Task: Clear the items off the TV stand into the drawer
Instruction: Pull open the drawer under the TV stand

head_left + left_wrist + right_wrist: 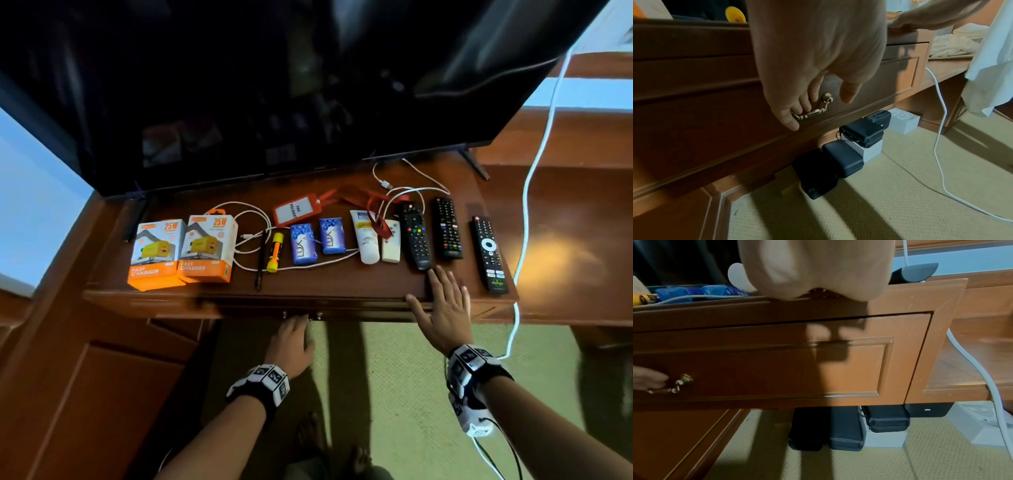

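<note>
On the wooden TV stand (342, 286) lie two orange charger boxes (156, 255), a yellow torch (275, 251), two blue soap bars (303, 243), a white tube (366, 236), a red badge holder (294, 210), white cables (253, 236), a small white remote (391, 241) and three black remotes (447, 228). My left hand (291, 339) curls its fingers (797, 108) round the brass handle (813, 112) of the drawer (715, 113), which looks closed. My right hand (445, 305) rests flat on the stand's front edge, just below a black remote (416, 236).
A large dark TV (274, 85) overhangs the back of the stand. A white cable (527, 192) hangs down at the right. Black cases (842, 159) and white boxes (982, 423) sit on the green carpet (394, 377) under the stand. My bare feet (359, 459) are below.
</note>
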